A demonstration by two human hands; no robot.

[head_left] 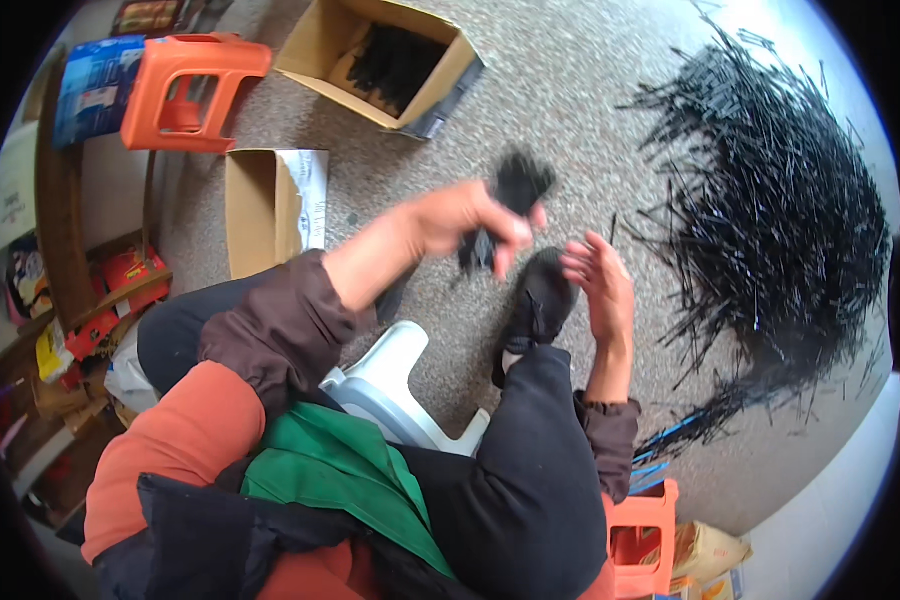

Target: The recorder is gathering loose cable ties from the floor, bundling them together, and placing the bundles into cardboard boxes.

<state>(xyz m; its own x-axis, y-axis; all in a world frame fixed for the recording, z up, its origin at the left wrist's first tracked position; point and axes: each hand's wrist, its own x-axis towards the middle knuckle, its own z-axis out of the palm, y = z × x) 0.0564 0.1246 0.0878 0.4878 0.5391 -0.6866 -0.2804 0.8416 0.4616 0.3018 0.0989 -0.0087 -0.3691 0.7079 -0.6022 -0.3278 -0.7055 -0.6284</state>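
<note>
My left hand (pixel 475 218) is closed around a bundle of thin black sticks (pixel 523 182). The bundle is smeared by motion, its ends sticking out above and below my fist. To the right of it, over my black shoe, my right hand (pixel 604 292) has its fingers stretched out and holds nothing. A large heap of loose thin black sticks (pixel 770 200) lies on the floor to the right, pointing in many directions. Their exact kind cannot be made out. More black pieces (pixel 398 65) lie inside an open cardboard box (pixel 335 92) at the far side.
A second cardboard box (pixel 253 212) stands at the left, near an orange plastic stool (pixel 155 95). Between my legs is a white plastic stool (pixel 395 365). Another orange stool (pixel 660 540) is at the lower right. Wooden shelves (pixel 65 240) with packages line the left.
</note>
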